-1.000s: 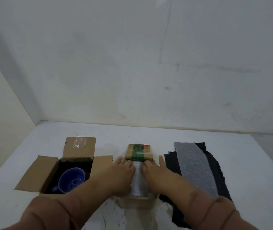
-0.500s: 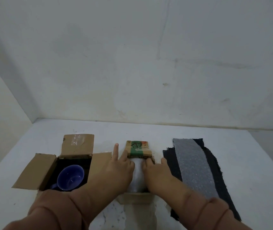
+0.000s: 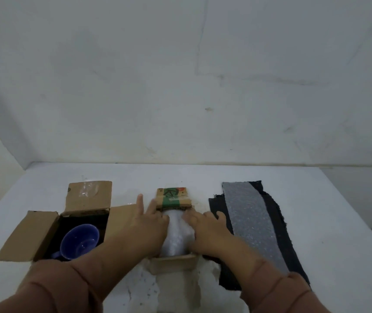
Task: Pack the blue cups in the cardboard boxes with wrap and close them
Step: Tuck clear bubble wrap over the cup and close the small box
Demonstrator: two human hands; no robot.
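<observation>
Left box sits near the bench's left edge, flaps open, bare blue cup lying in it, mouth tipped up toward me, handle at lower left, unwrapped. My left hand has shifted since a second ago: index and middle fingers now lift and spread past the far flap, palm flat on the wrapped bundle, not gripping. Bundle is pressed down inside the middle box; long axis runs front to back, toward the wall. My right hand presses its other side, fingers loose, nothing clenched. So seating looks nearly done; flaps close next, I judge. Spare wrap lies on dark cloth toward the right edge.
</observation>
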